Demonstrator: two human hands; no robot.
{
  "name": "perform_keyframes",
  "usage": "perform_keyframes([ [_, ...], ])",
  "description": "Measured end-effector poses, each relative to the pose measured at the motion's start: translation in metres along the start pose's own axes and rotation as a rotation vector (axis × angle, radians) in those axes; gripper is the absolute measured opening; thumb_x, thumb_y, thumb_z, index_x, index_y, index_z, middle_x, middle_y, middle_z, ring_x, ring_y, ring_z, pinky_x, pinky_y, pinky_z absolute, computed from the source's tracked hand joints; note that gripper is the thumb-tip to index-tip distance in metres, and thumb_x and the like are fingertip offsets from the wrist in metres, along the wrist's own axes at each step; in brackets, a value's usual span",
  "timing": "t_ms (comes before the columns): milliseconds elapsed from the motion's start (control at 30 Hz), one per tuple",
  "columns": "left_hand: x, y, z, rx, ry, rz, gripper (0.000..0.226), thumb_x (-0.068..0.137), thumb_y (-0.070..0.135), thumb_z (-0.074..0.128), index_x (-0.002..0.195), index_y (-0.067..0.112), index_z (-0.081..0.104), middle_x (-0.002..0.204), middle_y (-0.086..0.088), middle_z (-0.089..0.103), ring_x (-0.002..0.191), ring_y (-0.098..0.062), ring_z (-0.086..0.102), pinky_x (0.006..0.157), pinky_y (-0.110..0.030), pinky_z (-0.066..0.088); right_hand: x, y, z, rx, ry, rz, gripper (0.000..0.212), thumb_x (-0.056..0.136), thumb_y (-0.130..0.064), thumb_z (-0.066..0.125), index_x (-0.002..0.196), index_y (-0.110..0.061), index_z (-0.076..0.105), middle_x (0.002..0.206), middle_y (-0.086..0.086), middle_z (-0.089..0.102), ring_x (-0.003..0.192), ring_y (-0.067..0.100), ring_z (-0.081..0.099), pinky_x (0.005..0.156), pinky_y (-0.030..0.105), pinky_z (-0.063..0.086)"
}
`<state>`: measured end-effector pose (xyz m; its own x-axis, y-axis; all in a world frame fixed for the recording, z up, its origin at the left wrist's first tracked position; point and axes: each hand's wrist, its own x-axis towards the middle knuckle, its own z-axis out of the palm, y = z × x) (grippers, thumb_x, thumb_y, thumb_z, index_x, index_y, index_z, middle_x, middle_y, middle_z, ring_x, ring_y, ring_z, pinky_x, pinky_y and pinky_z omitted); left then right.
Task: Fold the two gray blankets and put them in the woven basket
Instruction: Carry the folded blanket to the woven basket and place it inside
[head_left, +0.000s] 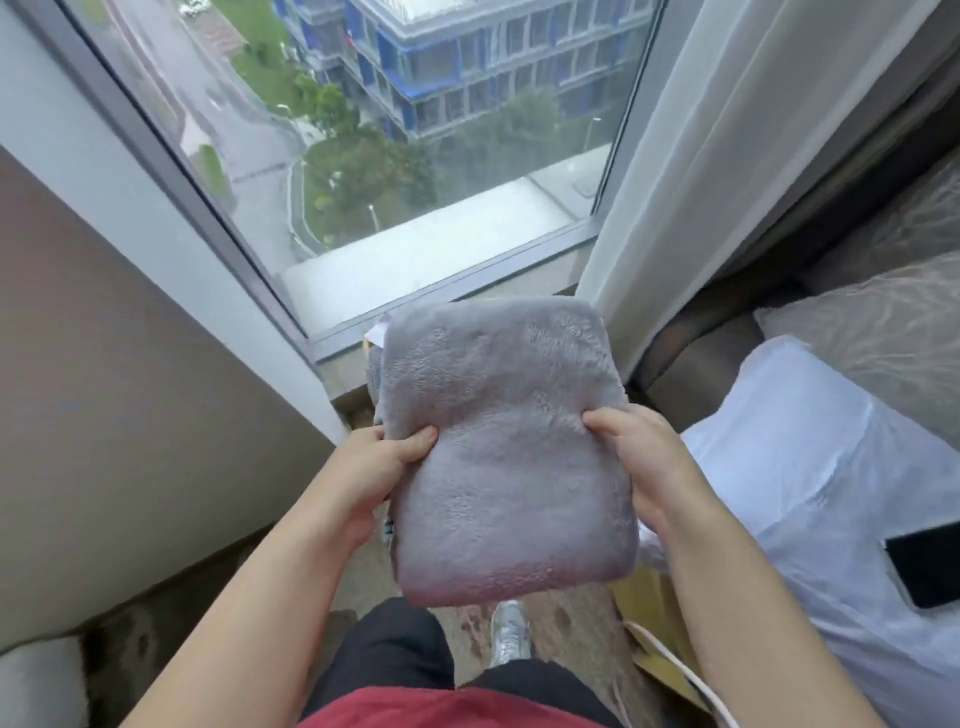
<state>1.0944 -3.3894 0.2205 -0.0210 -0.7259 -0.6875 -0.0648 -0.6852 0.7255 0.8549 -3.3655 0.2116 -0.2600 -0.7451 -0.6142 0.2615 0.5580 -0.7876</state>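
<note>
Your left hand (382, 462) is clamped on the left edge of the folded gray blanket (504, 447), thumb on top, fingers hidden underneath. The blanket is a thick rectangular pad held up in the air btwn both hands, in front of the window (363, 130). Your right hand (636, 457) grips the right edge the same way, thumb pressing into the fleece. A black phone (927, 566) lies on the white bedding (810, 467) at right.

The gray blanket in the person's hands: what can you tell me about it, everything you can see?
The gray blanket is soft, fuzzy fleece by the look of it, folded into a thick, rounded rectangle. It is held up in the air, long side pointing away toward the window. The left hand and right hand pinch its two side edges, thumbs on top. Nothing else visibly touches it.
</note>
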Motion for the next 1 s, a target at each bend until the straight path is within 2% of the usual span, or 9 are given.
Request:
perform_keyframes([
  [100, 0.034, 0.015, -0.015, -0.095, 0.068, -0.077, 0.012, 0.083, 0.014, 0.070, 0.093, 0.006, 0.071, 0.074, -0.004, 0.075, 0.062, -0.017, 0.071, 0.050, -0.020, 0.052, 0.039, -0.010, 0.034, -0.041, -0.047, 0.059, 0.023, 0.082, -0.006, 0.060, 0.102, 0.002, 0.067, 0.096, 0.023, 0.072, 0.087, 0.037, 0.070, 0.078, 0.047, 0.056],
  [133, 0.046, 0.021, -0.019, -0.114, 0.082, -0.111, 0.014, 0.083, 0.014, 0.069, 0.094, 0.006, 0.071, 0.076, -0.006, 0.075, 0.062, -0.018, 0.072, 0.047, -0.020, 0.051, 0.051, -0.013, 0.044, -0.054, -0.054, 0.086, 0.022, 0.082, -0.006, 0.060, 0.102, 0.003, 0.067, 0.097, 0.023, 0.072, 0.088, 0.039, 0.070, 0.078, 0.048, 0.056],
  [300, 0.134, 0.056, -0.032, -0.137, 0.094, -0.185, 0.028, 0.080, 0.015, 0.068, 0.104, 0.003, 0.069, 0.090, -0.015, 0.074, 0.078, -0.028, 0.071, 0.067, -0.032, 0.056, 0.117, -0.038, 0.079, -0.122, -0.039, 0.162, 0.022, 0.084, -0.009, 0.061, 0.102, -0.001, 0.068, 0.092, 0.017, 0.074, 0.083, 0.033, 0.072, 0.067, 0.038, 0.059],
  [367, 0.174, 0.072, -0.031, -0.144, 0.056, -0.195, 0.025, 0.080, 0.013, 0.067, 0.102, 0.002, 0.069, 0.083, -0.014, 0.075, 0.068, -0.025, 0.071, 0.058, -0.028, 0.055, 0.147, -0.051, 0.087, -0.158, -0.009, 0.156, 0.022, 0.084, -0.012, 0.062, 0.103, -0.003, 0.068, 0.091, 0.013, 0.075, 0.082, 0.030, 0.073, 0.069, 0.038, 0.059],
  [467, 0.224, 0.097, -0.031, -0.151, 0.009, -0.233, 0.022, 0.078, 0.012, 0.064, 0.098, 0.003, 0.068, 0.065, -0.007, 0.072, 0.051, -0.018, 0.068, 0.041, -0.019, 0.047, 0.192, -0.071, 0.104, -0.218, 0.023, 0.151, 0.025, 0.083, -0.015, 0.064, 0.106, -0.008, 0.067, 0.094, 0.010, 0.075, 0.085, 0.028, 0.072, 0.079, 0.045, 0.058],
  [600, 0.283, 0.115, -0.036, -0.101, 0.049, -0.313, 0.028, 0.076, 0.016, 0.059, 0.102, 0.006, 0.065, 0.085, -0.010, 0.070, 0.069, -0.024, 0.066, 0.056, -0.023, 0.048, 0.248, -0.085, 0.129, -0.300, 0.030, 0.149, 0.026, 0.081, -0.017, 0.065, 0.106, -0.013, 0.065, 0.096, 0.005, 0.074, 0.086, 0.025, 0.072, 0.077, 0.042, 0.059],
  [767, 0.346, 0.102, -0.050, -0.132, 0.130, -0.377, 0.030, 0.074, 0.010, 0.059, 0.101, -0.001, 0.065, 0.091, -0.018, 0.068, 0.069, -0.027, 0.063, 0.056, -0.025, 0.047, 0.325, -0.073, 0.155, -0.378, -0.063, 0.250, 0.024, 0.080, -0.015, 0.064, 0.104, -0.015, 0.068, 0.091, 0.003, 0.076, 0.080, 0.022, 0.073, 0.069, 0.036, 0.058],
  [900, 0.406, 0.062, -0.055, -0.256, 0.248, -0.427, 0.038, 0.065, 0.009, 0.059, 0.101, -0.001, 0.064, 0.095, -0.019, 0.068, 0.078, -0.030, 0.066, 0.064, -0.032, 0.049, 0.404, -0.028, 0.176, -0.417, -0.150, 0.339, 0.027, 0.078, -0.012, 0.064, 0.104, -0.016, 0.069, 0.093, 0.003, 0.076, 0.084, 0.023, 0.073, 0.077, 0.042, 0.058],
  [1000, 0.460, 0.017, -0.053, -0.334, 0.350, -0.434, 0.043, 0.064, 0.009, 0.056, 0.106, 0.001, 0.063, 0.088, -0.016, 0.068, 0.074, -0.029, 0.064, 0.059, -0.030, 0.048, 0.468, 0.025, 0.187, -0.443, -0.165, 0.384, 0.030, 0.075, -0.011, 0.065, 0.105, -0.015, 0.067, 0.097, 0.004, 0.075, 0.089, 0.025, 0.072, 0.084, 0.045, 0.057],
])
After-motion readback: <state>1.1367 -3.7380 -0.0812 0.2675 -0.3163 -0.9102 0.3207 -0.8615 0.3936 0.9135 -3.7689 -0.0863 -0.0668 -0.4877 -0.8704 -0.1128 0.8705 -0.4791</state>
